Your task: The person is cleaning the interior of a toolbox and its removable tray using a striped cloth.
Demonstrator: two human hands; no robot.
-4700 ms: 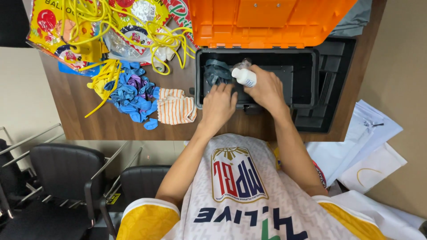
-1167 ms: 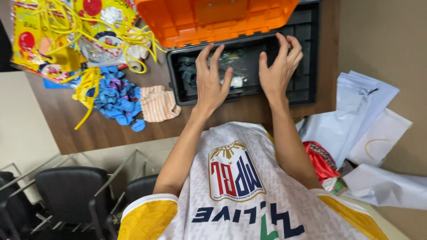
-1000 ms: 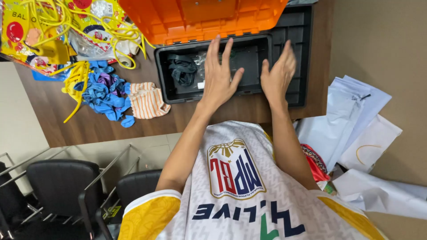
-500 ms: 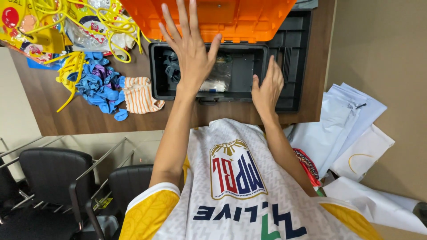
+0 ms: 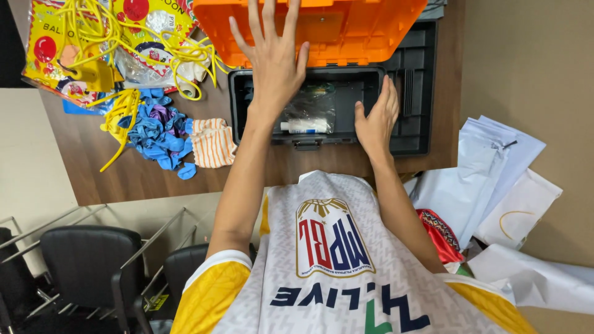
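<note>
Closest to the camera, below the person's white and yellow jersey, two bare forearms ran up toward a dark wooden table (image 5: pixel 124 179) that carried a black toolbox (image 5: pixel 414 80) with its orange lid (image 5: pixel 346 31) swung up and away. The right hand (image 5: pixel 376 117) rested on the near right rim of the box's open compartment, fingers (image 5: pixel 387 96) pressed loosely together and pointing away from the body, thumb set apart toward the opening, gripping nothing. Just left of that hand, inside the compartment, lay a small white tube-shaped bottle (image 5: pixel 303 127) on a crumpled clear plastic bag (image 5: pixel 312 106); the bottle's long axis ran left to right, parallel to the box's front wall and close behind the front latch (image 5: pixel 306 145). Farther out, the left hand (image 5: pixel 272 52) was raised in front of the orange lid, all its fingers (image 5: pixel 255 18) spread wide and empty, the palm turned toward the lid; whether it touched the lid could not be told. So the lid stood directly beyond the left palm, its long edge crosswise to the forearm, and the left hand was the nearer of the two to it, while the right hand was nearer the bottle. On the table to the left of the box lay a striped orange and white cloth (image 5: pixel 211 142), beside it a heap of blue uninflated balloons (image 5: pixel 154 130), and beyond those a tangle of yellow cord (image 5: pixel 124 37) over printed balloon packets (image 5: pixel 49 49). To the right, off the table, white plastic mailer bags (image 5: pixel 489 179) were piled.
</note>
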